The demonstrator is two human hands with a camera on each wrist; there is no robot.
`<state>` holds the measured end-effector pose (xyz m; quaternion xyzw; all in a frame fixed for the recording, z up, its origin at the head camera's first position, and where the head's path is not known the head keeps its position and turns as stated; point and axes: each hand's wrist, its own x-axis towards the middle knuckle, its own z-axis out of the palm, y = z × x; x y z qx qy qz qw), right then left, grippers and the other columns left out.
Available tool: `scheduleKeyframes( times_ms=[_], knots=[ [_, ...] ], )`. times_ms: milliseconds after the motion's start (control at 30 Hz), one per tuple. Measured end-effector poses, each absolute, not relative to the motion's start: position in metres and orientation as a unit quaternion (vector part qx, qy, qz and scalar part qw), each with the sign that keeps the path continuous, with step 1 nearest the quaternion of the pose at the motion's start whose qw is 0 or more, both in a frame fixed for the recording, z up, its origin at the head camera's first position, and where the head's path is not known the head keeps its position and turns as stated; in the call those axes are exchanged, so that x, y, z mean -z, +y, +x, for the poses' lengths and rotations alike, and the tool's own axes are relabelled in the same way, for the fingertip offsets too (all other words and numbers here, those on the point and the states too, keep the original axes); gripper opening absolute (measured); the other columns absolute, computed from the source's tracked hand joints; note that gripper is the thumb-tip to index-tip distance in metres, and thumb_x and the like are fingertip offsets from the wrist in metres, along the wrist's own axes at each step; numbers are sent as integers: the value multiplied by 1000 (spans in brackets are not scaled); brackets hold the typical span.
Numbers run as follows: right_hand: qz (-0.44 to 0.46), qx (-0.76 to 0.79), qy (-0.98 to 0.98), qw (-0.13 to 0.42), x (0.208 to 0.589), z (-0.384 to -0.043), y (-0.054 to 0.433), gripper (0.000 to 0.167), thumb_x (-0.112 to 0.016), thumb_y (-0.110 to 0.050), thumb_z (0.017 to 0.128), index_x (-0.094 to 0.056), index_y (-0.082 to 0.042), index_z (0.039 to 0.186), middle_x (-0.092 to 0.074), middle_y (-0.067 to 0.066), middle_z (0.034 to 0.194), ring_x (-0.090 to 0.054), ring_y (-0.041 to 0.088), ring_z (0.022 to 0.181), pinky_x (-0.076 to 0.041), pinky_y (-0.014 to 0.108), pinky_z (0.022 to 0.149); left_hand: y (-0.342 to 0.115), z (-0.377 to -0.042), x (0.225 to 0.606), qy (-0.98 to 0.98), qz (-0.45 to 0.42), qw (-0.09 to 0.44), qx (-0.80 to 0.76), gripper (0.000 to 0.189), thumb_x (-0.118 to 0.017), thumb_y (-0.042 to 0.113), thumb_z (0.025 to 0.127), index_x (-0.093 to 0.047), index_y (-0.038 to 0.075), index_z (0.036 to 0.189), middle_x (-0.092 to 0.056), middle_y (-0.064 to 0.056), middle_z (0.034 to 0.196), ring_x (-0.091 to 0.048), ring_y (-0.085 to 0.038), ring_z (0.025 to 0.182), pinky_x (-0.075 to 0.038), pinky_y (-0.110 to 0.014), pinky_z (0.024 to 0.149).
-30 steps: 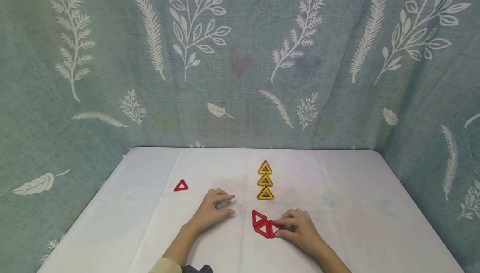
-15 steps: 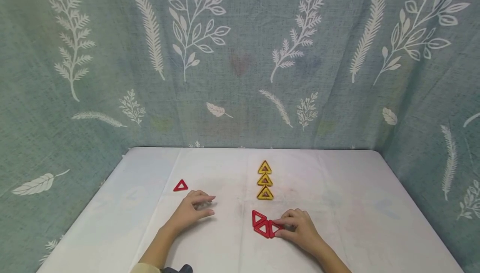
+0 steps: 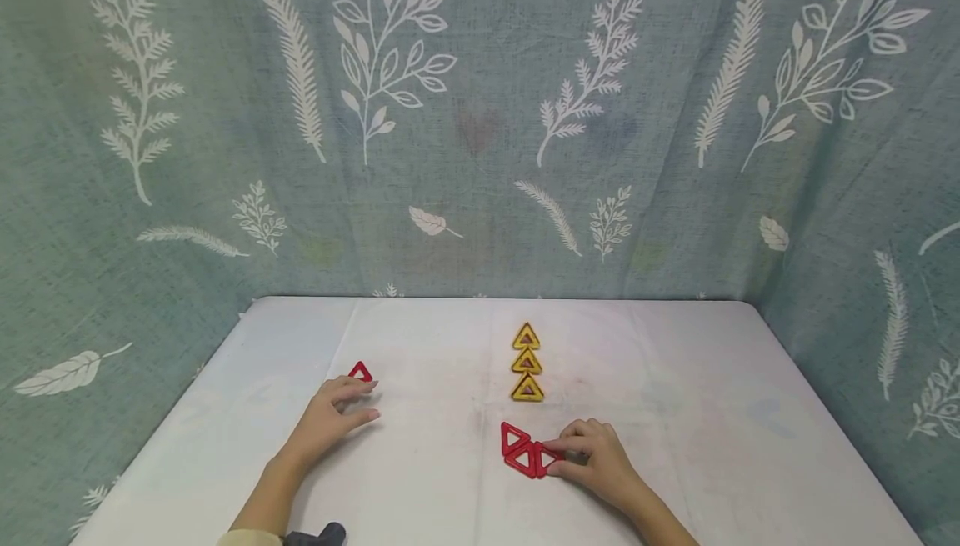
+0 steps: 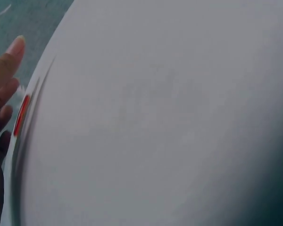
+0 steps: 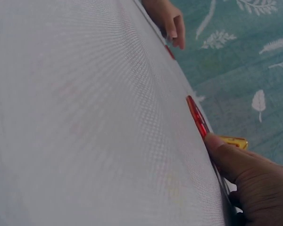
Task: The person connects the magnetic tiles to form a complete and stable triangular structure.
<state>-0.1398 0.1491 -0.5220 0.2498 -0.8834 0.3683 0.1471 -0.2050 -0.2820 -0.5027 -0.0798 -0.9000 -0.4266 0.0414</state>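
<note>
A lone red triangle frame [image 3: 367, 373] lies at the left of the table, and my left hand [image 3: 328, 419] is right at it, thumb and fingers apart, covering its lower part in the head view. In the left wrist view that red piece [image 4: 21, 115] shows edge-on beyond the fingers. My right hand [image 3: 600, 461] pinches a red triangle tile [image 3: 539, 461] between thumb and fingers, flat on the table. Its edge meets a second red triangle [image 3: 533, 461], which adjoins a third red triangle [image 3: 505, 439]. Fingers hide the held tile's right end.
Behind the red group, several yellow triangles form a column, the nearest yellow triangle [image 3: 528, 398] at its front. A white cloth covers the table [image 3: 645, 363]. Leaf-patterned green curtain [image 3: 480, 137] stands behind the table and on both sides.
My left hand has moved left across the table to the lone red triangle, fingers still spread. The right hand keeps its pinch on the red tile, and the group has stayed in place.
</note>
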Motion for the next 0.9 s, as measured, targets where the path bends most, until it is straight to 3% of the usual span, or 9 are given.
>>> scheduleKeyframes(
  times_ms=[367,900],
  knots=[
    [253,-363,-883,155,523,-140,150,28,-78,-38,70,-77,-22,92,-59,-16,83,-42,0,74,-32,26,66,-313,-217,509,-927,-16,73,368,61,-75,43,77,-62,8,125,-54,-11,118,-43,-28,113,-39,-52,93],
    [253,-364,-883,154,522,-141,149,29,-77,-40,70,-77,-22,93,-59,-16,83,-40,0,73,-31,25,66,-297,-240,509,-956,1,80,281,58,-71,44,80,-62,8,124,-55,-17,113,-44,-36,109,-28,-52,86]
  ],
)
